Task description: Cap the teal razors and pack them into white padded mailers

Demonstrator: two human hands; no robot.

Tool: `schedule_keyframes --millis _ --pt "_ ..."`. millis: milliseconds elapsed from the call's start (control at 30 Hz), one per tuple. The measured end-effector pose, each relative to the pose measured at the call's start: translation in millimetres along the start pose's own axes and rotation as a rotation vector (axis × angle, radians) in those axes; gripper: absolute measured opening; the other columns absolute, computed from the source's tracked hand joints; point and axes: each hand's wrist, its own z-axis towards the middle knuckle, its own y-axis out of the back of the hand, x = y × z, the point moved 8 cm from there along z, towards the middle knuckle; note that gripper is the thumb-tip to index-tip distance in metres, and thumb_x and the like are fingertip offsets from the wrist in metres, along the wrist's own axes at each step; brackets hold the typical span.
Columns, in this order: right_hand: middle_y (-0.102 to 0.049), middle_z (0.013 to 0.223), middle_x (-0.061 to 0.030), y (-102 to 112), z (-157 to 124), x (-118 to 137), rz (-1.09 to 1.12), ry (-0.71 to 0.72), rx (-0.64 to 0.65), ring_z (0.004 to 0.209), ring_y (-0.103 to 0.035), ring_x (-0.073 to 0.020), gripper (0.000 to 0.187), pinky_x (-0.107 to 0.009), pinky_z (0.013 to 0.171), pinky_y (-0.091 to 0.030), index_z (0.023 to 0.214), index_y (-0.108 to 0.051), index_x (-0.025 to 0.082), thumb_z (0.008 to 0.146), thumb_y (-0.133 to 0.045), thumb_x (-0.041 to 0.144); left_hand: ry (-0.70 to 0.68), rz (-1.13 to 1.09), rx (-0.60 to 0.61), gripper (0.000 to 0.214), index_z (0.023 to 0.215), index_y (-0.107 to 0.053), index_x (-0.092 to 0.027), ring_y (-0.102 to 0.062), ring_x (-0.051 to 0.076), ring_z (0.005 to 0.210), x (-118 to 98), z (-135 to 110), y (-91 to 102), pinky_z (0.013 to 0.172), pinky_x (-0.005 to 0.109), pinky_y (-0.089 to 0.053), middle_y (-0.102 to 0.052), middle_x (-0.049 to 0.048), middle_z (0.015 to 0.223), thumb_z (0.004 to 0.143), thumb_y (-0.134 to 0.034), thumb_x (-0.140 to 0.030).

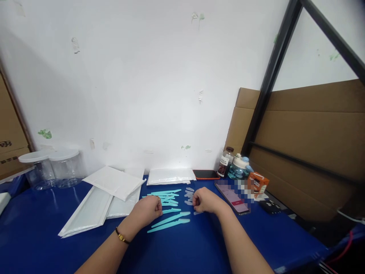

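Observation:
My left hand [147, 210] is closed in a pinch at the left end of a turquoise eyebrow razor [172, 210], whose pale blade end points right. Just in front of it, two more turquoise razors [170, 225] lie side by side on the blue table. Beyond the hand is a loose pile of several turquoise razors [165, 196]. My right hand [205, 200] has its fingers curled together, and what is in them is hidden. Beside its fingertips lie several small translucent blade caps [189, 193], with another cap [197, 213] just below the hand.
White padded mailers [85, 213] lie at left, before two clear lidded jars [66, 169]. Against the wall sit a white packet stack [171, 176] and a red-edged phone [206, 174]. At right are a lit phone [232, 198], bottles [226, 161], an orange box [257, 184] and a black frame post [261, 106].

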Motion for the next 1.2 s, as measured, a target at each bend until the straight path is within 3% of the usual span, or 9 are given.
schedule_keyframes --millis 133,300,433,567,767,1067,1133,1200 --pt "-0.063 0.071 0.0009 5.1 -5.2 6.2 0.101 0.079 -0.033 0.062 -0.056 -0.0119 0.018 -0.018 0.053 -0.039 0.075 -0.069 0.018 0.057 -0.071 0.023 0.001 -0.011 0.004 0.008 0.068 -0.063 -0.021 -0.058 0.014 0.067 -0.1 -0.7 -0.6 0.053 0.021 -0.034 -0.067 -0.0003 0.071 0.068 -0.057 -0.026" --pt "-0.061 0.065 0.0036 -8.0 -8.0 -5.7 0.085 0.059 0.135 0.055 -0.053 -0.0096 0.024 -0.017 0.047 -0.037 0.074 -0.069 0.018 0.050 -0.069 0.013 -0.005 -0.015 -0.008 0.007 0.066 -0.062 -0.021 -0.058 0.013 0.065 0.8 -1.4 -0.3 0.052 0.021 -0.033 -0.067 -0.0003 0.070 0.067 -0.056 -0.025" --pt "-0.063 0.061 0.0023 -11.5 -0.3 -3.9 0.061 0.031 0.064 0.053 -0.056 -0.0110 0.019 -0.017 0.046 -0.037 0.069 -0.068 0.017 0.053 -0.060 0.008 -0.007 -0.002 -0.004 0.008 0.066 -0.062 -0.021 -0.058 0.014 0.064 0.0 -1.1 -0.6 0.052 0.021 -0.033 -0.067 -0.0002 0.069 0.067 -0.056 -0.024" --pt "-0.064 0.060 0.0013 -12.0 8.3 9.2 0.053 0.099 -0.051 0.054 -0.058 -0.0117 0.020 -0.018 0.049 -0.039 0.068 -0.069 0.016 0.055 -0.057 0.007 -0.014 0.002 -0.010 0.007 0.066 -0.062 -0.021 -0.057 0.014 0.063 -1.6 -0.7 -1.4 0.052 0.021 -0.033 -0.067 -0.0005 0.070 0.067 -0.056 -0.025" --pt "-0.062 0.062 0.0018 -22.2 13.1 14.3 0.252 0.145 0.022 0.054 -0.054 -0.0092 0.017 -0.016 0.048 -0.038 0.073 -0.071 0.016 0.061 -0.058 0.011 -0.026 -0.004 -0.027 0.009 0.067 -0.063 -0.021 -0.057 0.013 0.064 -4.9 -1.5 -1.0 0.052 0.021 -0.032 -0.067 0.0005 0.071 0.067 -0.055 -0.024" --pt "-0.067 0.068 0.0007 -28.0 10.2 38.6 0.275 0.224 0.096 0.059 -0.057 -0.0104 0.022 -0.017 0.052 -0.039 0.082 -0.073 0.019 0.068 -0.056 0.013 -0.053 -0.074 0.087 0.013 0.072 -0.065 -0.021 -0.059 0.014 0.065 -13.3 1.0 -20.6 0.052 0.022 -0.034 -0.068 -0.0001 0.072 0.068 -0.057 -0.031" --pt "-0.068 0.073 0.0000 -18.2 9.7 36.9 0.256 0.238 0.027 0.063 -0.059 -0.0114 0.021 -0.018 0.055 -0.040 0.081 -0.073 0.019 0.071 -0.055 0.012 -0.059 -0.081 0.077 0.016 0.076 -0.064 -0.022 -0.059 0.015 0.068 -12.5 1.5 -18.8 0.055 0.023 -0.035 -0.068 -0.0006 0.076 0.069 -0.058 -0.035" --pt "-0.069 0.078 -0.0013 -3.2 9.8 27.3 0.211 0.206 -0.108 0.067 -0.059 -0.0123 0.021 -0.019 0.059 -0.041 0.078 -0.072 0.018 0.072 -0.054 0.011 -0.067 -0.045 -0.021 0.020 0.084 -0.064 -0.022 -0.059 0.016 0.076 -9.1 2.6 -7.4 0.062 0.023 -0.037 -0.067 0.0003 0.083 0.070 -0.059 -0.036"
